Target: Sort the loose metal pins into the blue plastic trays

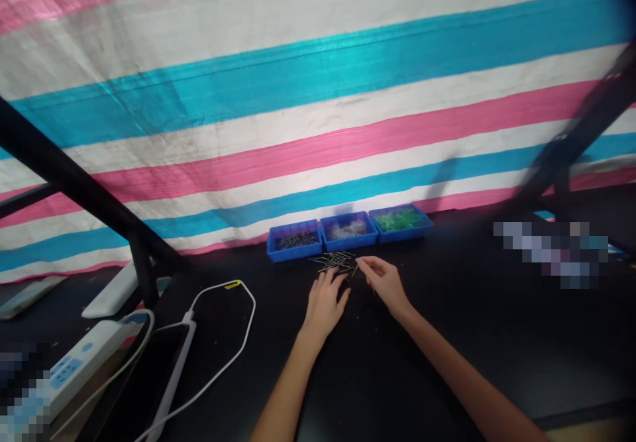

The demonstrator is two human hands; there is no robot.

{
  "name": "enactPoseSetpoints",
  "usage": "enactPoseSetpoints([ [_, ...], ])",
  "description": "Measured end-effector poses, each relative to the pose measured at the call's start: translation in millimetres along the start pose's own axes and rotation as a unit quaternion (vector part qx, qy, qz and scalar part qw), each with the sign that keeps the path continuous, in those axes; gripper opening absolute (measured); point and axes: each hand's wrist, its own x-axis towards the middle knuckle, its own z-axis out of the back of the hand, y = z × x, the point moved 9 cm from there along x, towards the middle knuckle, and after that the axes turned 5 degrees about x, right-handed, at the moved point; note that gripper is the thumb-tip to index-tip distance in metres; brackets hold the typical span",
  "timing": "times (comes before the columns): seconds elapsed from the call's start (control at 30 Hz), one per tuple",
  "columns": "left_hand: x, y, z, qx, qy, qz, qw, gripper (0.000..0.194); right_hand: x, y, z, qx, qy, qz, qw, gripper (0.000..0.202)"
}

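A loose pile of thin metal pins (pixel 335 260), possibly nails or screws, lies on the black table in front of the blue trays. My left hand (pixel 324 301) rests palm down at the pile's near edge, fingers spread, with nothing seen in its grasp. To its right, my right hand (pixel 385 283) has thumb and forefinger pinched together. A thin yellowish pin (pixel 354 270) shows at those fingertips. Behind the pile stand a blue tray of dark pins (pixel 294 254), a blue tray of clear plastic pieces (pixel 352 241) and a blue tray of green pieces (pixel 406 234).
On the left are a white-edged phone or tablet (pixel 173 369), its looped white cable (pixel 254 309) and a power strip (pixel 74 366). Black frame bars (pixel 84 187) slant up at both sides. A striped sheet (pixel 318 124) hangs behind the table.
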Motion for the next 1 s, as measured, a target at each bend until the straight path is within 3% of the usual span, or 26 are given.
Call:
enactPoseSetpoints([
  [0.17, 1, 5, 1.1, 0.005, -0.017, 0.012, 1.000, 0.024, 0, 2, 1, 0.005, 0.002, 0.008, 1.000, 0.041],
  [0.6, -2, 30, 10.9, 0.027, -0.024, 0.135, 0.990, 0.017, 5, -4, -9, -0.011, 0.035, 0.004, 0.999, 0.042],
  [0.7, -3, 34, 11.7, 0.034, -0.030, 0.145, 0.988, 0.014, 13, -3, -28, 0.007, 0.069, -0.006, 0.998, 0.037],
  [0.87, -3, 34, 8.2, 0.020, -0.029, 0.124, 0.992, 0.011, 33, 26, -73, 0.062, 0.141, -0.023, 0.988, 0.025],
  [1.0, -3, 32, 8.2, 0.010, -0.044, 0.114, 0.993, 0.015, 32, 45, -94, 0.116, 0.210, -0.045, 0.970, 0.041],
])
